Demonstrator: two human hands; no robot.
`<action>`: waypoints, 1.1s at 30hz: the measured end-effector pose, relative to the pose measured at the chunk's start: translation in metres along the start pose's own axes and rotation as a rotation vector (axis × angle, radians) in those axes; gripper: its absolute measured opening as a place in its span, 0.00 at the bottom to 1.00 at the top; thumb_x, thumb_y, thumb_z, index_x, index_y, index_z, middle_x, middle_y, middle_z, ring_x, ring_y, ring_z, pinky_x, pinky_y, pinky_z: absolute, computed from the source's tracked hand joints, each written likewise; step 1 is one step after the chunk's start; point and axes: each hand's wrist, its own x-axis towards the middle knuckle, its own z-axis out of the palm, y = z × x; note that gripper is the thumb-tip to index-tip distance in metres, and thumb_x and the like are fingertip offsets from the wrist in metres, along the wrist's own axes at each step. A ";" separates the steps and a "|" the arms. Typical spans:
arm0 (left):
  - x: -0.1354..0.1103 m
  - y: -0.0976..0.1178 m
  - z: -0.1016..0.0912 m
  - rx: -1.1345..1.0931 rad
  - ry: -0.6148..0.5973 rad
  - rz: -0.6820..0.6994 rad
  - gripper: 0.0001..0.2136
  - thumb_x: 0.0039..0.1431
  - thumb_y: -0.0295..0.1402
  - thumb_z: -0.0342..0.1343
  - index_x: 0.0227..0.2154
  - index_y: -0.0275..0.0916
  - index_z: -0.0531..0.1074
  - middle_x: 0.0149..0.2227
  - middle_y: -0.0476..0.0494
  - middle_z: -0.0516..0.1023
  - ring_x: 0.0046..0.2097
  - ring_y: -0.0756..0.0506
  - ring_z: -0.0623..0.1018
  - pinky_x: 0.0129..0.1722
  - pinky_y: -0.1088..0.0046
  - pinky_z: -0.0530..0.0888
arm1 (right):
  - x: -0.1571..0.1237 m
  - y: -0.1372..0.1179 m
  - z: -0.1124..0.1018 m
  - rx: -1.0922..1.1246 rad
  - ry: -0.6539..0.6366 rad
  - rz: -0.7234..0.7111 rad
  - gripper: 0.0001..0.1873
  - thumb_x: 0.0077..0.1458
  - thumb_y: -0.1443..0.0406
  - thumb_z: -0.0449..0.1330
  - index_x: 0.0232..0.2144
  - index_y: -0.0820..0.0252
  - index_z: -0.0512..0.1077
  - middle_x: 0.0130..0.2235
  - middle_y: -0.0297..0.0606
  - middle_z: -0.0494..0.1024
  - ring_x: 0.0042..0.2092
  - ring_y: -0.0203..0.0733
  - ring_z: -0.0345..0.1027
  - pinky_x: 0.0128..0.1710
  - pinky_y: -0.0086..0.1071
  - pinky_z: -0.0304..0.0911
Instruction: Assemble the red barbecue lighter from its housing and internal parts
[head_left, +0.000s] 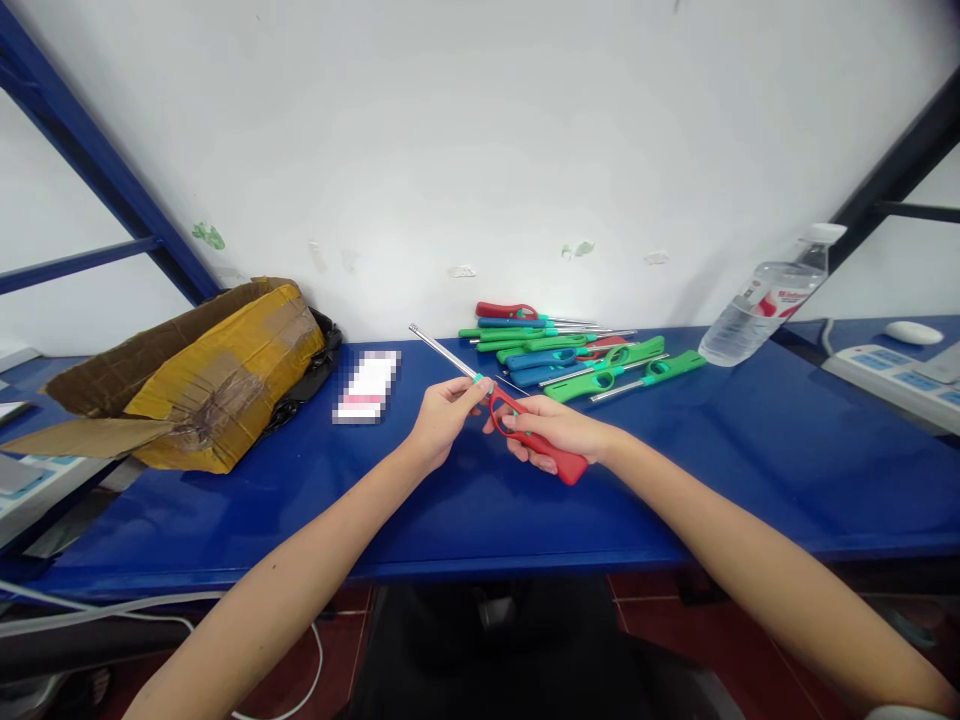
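A red long-necked lighter (559, 462) with a metal tube (439, 348) is held above the blue table (750, 470). My right hand (559, 428) wraps round its red handle. My left hand (442, 415) pinches the tube where it meets the handle. The tube points up and to the left. Behind the hands lies a pile of several lighters (577, 350) in green, blue and red.
A torn cardboard box (202, 375) with yellow tape lies at the left. A small white and pink card (366, 387) lies beside it. A clear water bottle (765, 305) leans at the right, with a power strip (892, 380) further right. White cables hang below the table's front edge.
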 end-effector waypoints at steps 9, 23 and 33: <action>-0.003 0.009 0.003 -0.048 -0.003 -0.057 0.20 0.53 0.50 0.64 0.33 0.35 0.77 0.29 0.45 0.76 0.28 0.50 0.73 0.28 0.73 0.69 | 0.000 -0.003 0.001 -0.034 0.034 0.009 0.19 0.61 0.52 0.58 0.44 0.62 0.70 0.24 0.31 0.74 0.15 0.29 0.62 0.13 0.22 0.58; -0.004 0.005 0.004 -0.203 -0.061 -0.058 0.21 0.51 0.48 0.66 0.35 0.33 0.79 0.30 0.43 0.77 0.29 0.50 0.74 0.29 0.72 0.67 | -0.002 -0.002 0.002 0.088 -0.033 0.061 0.16 0.61 0.56 0.55 0.47 0.58 0.66 0.22 0.31 0.74 0.14 0.31 0.59 0.13 0.23 0.55; 0.007 0.013 -0.005 -0.188 0.036 -0.144 0.25 0.53 0.53 0.63 0.44 0.36 0.77 0.42 0.38 0.79 0.37 0.47 0.77 0.33 0.74 0.70 | -0.005 -0.012 0.005 0.156 0.128 -0.094 0.19 0.49 0.69 0.63 0.44 0.59 0.65 0.36 0.34 0.76 0.27 0.30 0.65 0.25 0.24 0.61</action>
